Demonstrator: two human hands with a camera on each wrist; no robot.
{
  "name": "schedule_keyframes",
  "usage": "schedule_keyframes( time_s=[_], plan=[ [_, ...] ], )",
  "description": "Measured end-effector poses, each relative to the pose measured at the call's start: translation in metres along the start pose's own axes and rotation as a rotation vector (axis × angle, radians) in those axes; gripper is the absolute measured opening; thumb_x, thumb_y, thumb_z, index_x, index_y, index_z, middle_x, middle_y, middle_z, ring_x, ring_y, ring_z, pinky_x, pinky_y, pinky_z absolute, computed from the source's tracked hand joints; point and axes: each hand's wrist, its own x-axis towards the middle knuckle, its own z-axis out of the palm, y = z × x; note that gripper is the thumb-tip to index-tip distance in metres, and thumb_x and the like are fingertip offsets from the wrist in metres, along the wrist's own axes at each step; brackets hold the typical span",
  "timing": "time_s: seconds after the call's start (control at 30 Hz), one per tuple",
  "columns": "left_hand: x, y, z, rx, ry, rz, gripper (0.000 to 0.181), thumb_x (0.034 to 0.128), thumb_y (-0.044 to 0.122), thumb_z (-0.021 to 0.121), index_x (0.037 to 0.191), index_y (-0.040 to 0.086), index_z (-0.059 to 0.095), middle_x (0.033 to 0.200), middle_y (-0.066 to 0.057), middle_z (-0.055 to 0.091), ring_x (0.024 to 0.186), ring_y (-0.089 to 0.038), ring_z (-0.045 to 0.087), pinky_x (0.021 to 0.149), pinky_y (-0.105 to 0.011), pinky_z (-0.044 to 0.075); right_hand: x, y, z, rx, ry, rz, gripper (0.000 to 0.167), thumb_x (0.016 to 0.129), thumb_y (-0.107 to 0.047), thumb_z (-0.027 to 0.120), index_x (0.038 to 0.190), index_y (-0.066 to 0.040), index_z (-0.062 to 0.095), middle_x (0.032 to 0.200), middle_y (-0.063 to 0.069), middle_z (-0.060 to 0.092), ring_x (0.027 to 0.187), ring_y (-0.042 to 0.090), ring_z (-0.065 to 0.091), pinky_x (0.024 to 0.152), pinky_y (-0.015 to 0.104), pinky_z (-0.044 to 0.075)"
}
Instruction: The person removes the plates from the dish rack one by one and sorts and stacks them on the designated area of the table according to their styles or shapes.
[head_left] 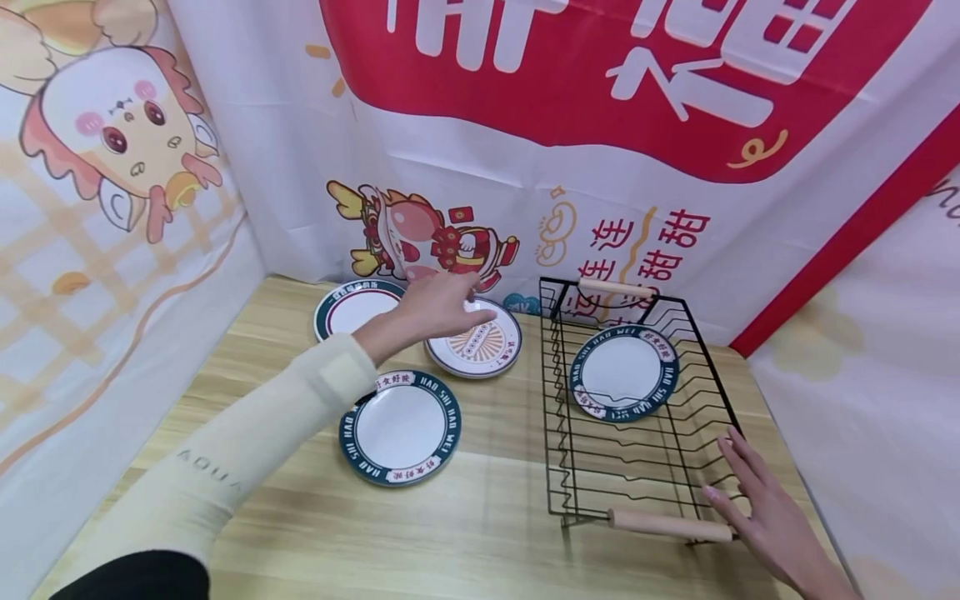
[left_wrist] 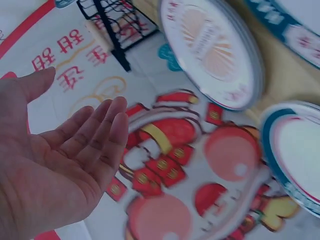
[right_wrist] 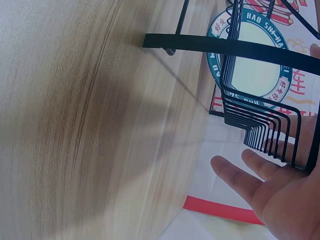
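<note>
My left hand (head_left: pixel 438 307), fingers loosely extended and holding nothing, hovers over the sunburst-patterned plate (head_left: pixel 480 354) near the back. In the left wrist view that plate (left_wrist: pixel 210 50) shows several stacked rims. A green-rimmed plate (head_left: pixel 401 429) lies nearer on the table, partly covered by my left sleeve. Behind the forearm is another green-edged plate (head_left: pixel 356 312). A black wire dish rack (head_left: pixel 630 467) stands on the right with a green-rimmed plate (head_left: pixel 624 373) in it. My right hand (head_left: pixel 765 508), fingers extended, rests against the rack's right side near the front corner.
The rack has wooden handles, one at the front (head_left: pixel 667 525) and one at the back (head_left: pixel 615 288). Wood-grain tabletop (head_left: pixel 480 533) spreads in front of the plates. A printed cloth backdrop (head_left: pixel 450 142) encloses the table at the back and sides.
</note>
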Motion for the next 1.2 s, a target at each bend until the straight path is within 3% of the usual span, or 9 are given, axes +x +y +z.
schedule_keyframes(
  time_s=[0.2, 0.37, 0.5, 0.67, 0.77, 0.9, 1.0, 1.1, 1.2],
  plan=[
    [0.030, 0.041, 0.004, -0.041, -0.062, 0.079, 0.060, 0.0995, 0.054, 0.069, 0.144, 0.015, 0.060, 0.139, -0.005, 0.068, 0.120, -0.023, 0.067, 0.096, -0.042, 0.058, 0.001, 0.001, 0.000, -0.010, 0.011, -0.007, 0.084, 0.103, -0.037, 0.068, 0.170, -0.015, 0.023, 0.176, 0.016, 0.015, 0.130, 0.063, 0.049, 0.088, 0.082, 0.044],
    [0.050, 0.071, 0.013, 0.061, -0.068, 0.153, 0.061, 0.1002, 0.056, 0.067, 0.145, 0.014, 0.061, 0.138, -0.003, 0.068, 0.118, -0.020, 0.066, 0.094, -0.036, 0.058, 0.001, 0.001, 0.000, -0.015, 0.009, -0.004, 0.083, 0.103, -0.037, 0.068, 0.169, -0.013, 0.023, 0.176, 0.016, 0.015, 0.128, 0.062, 0.053, 0.087, 0.080, 0.045],
    [0.064, 0.091, 0.024, 0.069, -0.078, 0.192, 0.050, 0.1003, 0.054, 0.068, 0.131, 0.014, 0.067, 0.113, 0.000, 0.071, 0.090, -0.015, 0.066, 0.071, -0.027, 0.056, 0.001, 0.001, -0.001, -0.022, -0.004, 0.005, 0.082, 0.103, -0.038, 0.067, 0.168, -0.008, 0.026, 0.174, 0.021, 0.018, 0.121, 0.057, 0.060, 0.086, 0.077, 0.049],
    [0.080, 0.111, 0.037, 0.020, -0.141, 0.204, 0.031, 0.1021, 0.047, 0.069, 0.102, 0.017, 0.066, 0.081, 0.003, 0.057, 0.061, -0.009, 0.047, 0.052, -0.020, 0.040, 0.002, 0.001, -0.001, -0.025, -0.015, 0.009, 0.081, 0.104, -0.038, 0.067, 0.166, -0.004, 0.028, 0.172, 0.024, 0.021, 0.104, 0.043, 0.071, 0.078, 0.066, 0.056],
    [0.086, 0.121, 0.046, -0.070, -0.157, 0.231, 0.020, 0.1016, 0.039, 0.072, 0.116, 0.025, 0.070, 0.092, 0.002, 0.063, 0.065, -0.010, 0.050, 0.054, -0.021, 0.041, 0.002, 0.002, 0.001, -0.022, -0.007, 0.000, 0.082, 0.103, -0.037, 0.067, 0.167, -0.006, 0.027, 0.173, 0.023, 0.021, 0.104, 0.042, 0.071, 0.077, 0.065, 0.057],
    [0.091, 0.132, 0.058, -0.180, -0.159, 0.275, 0.069, 0.0979, 0.027, 0.079, 0.157, 0.044, 0.047, 0.121, -0.002, 0.067, 0.083, -0.011, 0.060, 0.062, -0.023, 0.051, 0.001, 0.003, 0.003, -0.013, 0.011, -0.016, 0.082, 0.102, -0.035, 0.069, 0.167, -0.008, 0.027, 0.172, 0.023, 0.022, 0.102, 0.042, 0.071, 0.074, 0.062, 0.057],
    [0.095, 0.139, 0.067, -0.156, -0.194, 0.221, 0.060, 0.0987, 0.029, 0.078, 0.154, 0.030, 0.054, 0.108, -0.003, 0.067, 0.080, -0.011, 0.059, 0.063, -0.023, 0.051, 0.002, 0.003, 0.002, -0.017, 0.022, -0.020, 0.082, 0.102, -0.035, 0.070, 0.167, -0.008, 0.029, 0.172, 0.023, 0.023, 0.101, 0.042, 0.072, 0.073, 0.063, 0.057],
    [0.097, 0.143, 0.074, -0.090, -0.227, 0.162, 0.032, 0.1008, 0.035, 0.075, 0.126, 0.016, 0.069, 0.091, 0.001, 0.063, 0.073, -0.011, 0.054, 0.063, -0.023, 0.047, 0.001, 0.002, 0.003, -0.020, 0.023, -0.015, 0.082, 0.102, -0.036, 0.069, 0.167, -0.007, 0.029, 0.172, 0.022, 0.023, 0.101, 0.043, 0.071, 0.075, 0.068, 0.056],
    [0.097, 0.148, 0.080, -0.050, -0.246, 0.134, 0.027, 0.1019, 0.038, 0.072, 0.108, 0.012, 0.070, 0.094, 0.001, 0.066, 0.076, -0.011, 0.057, 0.068, -0.024, 0.050, 0.001, 0.002, 0.003, -0.022, 0.022, -0.011, 0.082, 0.102, -0.037, 0.069, 0.167, -0.006, 0.029, 0.172, 0.023, 0.023, 0.106, 0.050, 0.069, 0.078, 0.073, 0.053]
  ],
)
